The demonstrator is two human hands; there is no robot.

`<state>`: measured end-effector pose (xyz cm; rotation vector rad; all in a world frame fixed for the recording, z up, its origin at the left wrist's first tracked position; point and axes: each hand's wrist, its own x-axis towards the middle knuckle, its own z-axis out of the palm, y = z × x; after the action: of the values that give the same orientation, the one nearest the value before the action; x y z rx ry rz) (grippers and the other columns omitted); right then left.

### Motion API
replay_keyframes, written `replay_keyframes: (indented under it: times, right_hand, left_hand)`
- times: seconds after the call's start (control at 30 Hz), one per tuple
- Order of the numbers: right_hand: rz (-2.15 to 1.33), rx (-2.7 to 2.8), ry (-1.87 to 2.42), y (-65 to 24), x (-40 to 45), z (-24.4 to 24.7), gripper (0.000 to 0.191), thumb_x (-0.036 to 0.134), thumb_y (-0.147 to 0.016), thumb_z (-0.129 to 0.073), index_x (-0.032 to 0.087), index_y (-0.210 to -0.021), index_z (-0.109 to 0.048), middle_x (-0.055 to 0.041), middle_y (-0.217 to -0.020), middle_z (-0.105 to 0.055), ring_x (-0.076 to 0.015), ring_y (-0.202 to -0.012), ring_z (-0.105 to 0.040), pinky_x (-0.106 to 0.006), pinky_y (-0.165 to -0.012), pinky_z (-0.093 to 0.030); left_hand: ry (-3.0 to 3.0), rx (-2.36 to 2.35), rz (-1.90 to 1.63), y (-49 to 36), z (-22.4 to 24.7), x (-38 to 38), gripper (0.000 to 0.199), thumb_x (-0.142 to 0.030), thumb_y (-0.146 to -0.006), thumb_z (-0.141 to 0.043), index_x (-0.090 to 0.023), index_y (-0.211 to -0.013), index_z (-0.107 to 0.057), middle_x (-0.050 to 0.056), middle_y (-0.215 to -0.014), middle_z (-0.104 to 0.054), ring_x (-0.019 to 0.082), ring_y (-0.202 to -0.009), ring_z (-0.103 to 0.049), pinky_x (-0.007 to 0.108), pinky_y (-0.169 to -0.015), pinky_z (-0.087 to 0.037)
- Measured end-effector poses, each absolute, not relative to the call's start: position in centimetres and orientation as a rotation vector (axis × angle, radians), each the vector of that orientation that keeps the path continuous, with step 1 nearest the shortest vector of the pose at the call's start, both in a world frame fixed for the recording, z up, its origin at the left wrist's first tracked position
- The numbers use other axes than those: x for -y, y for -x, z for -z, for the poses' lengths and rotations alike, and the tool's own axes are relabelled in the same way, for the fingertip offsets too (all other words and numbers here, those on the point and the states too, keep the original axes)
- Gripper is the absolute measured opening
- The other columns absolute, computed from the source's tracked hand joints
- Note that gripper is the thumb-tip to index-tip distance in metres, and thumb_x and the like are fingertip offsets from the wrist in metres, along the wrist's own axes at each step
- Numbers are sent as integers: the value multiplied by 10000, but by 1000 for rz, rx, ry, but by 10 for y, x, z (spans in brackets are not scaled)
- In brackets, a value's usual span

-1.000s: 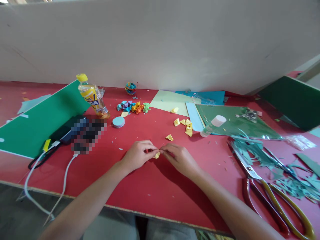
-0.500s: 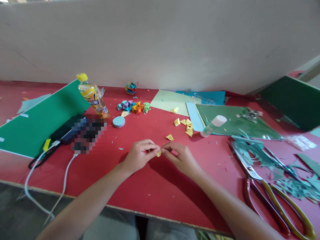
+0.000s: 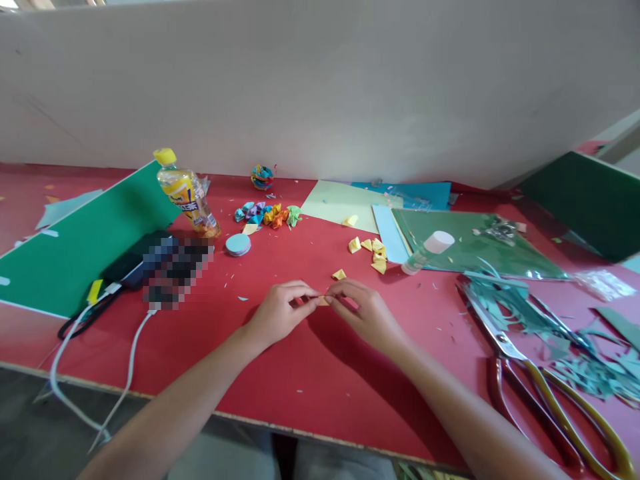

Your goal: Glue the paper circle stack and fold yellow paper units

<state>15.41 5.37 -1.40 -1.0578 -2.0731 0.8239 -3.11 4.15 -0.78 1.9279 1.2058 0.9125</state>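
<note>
Between my fingertips is a small yellow paper piece (image 3: 324, 301), mostly covered by the fingers. My left hand (image 3: 286, 308) pinches its left end, and my right hand (image 3: 361, 308) pinches its right end. Just beyond my right hand lies a folded yellow paper piece (image 3: 339, 274). Several more folded yellow pieces (image 3: 379, 253) are grouped farther back to the right. A glue stick (image 3: 428, 253) with a white cap stands beside them. Round blue paper discs (image 3: 238, 245) lie stacked to the left, in front of a row of crumpled coloured paper pieces (image 3: 277, 215).
Large scissors (image 3: 505, 347) and shredded teal paper (image 3: 590, 373) lie at the right. A green sheet pack (image 3: 475, 243) is behind them. At the left are a bottle (image 3: 187, 197), a black device (image 3: 135, 257), white cables (image 3: 131, 353) and a green board (image 3: 90, 247).
The yellow piece between my fingertips has turned and now lies flatter, with less of it hanging below the fingers. Both hands have barely moved.
</note>
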Motion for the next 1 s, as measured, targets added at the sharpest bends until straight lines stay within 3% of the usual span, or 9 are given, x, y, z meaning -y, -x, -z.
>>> replay_keyframes:
  times: [0.57,1.0]
  right_hand:
    - [-792,2084,973,-154,-52,14,127,231,-863,-446,190,-810,-555,-49,-810,-593,-157,-745,-552,-273,-690,-435]
    - [-993,1972,1003,-151,-52,20,137,256,-845,-494,197,-781,-600,-23,-770,-616,-149,-722,-554,-269,-688,-425]
  left_hand:
    - [-1834,-1088,-914,33,10,-44,200,-309,-800,-564,-153,-818,-688,53,-789,-643,136,-735,-591,226,-653,-457]
    - [-1932,-1157,-955,33,10,-42,163,-303,-762,-609,-152,-730,-658,35,-719,-633,111,-643,-565,205,-572,-421]
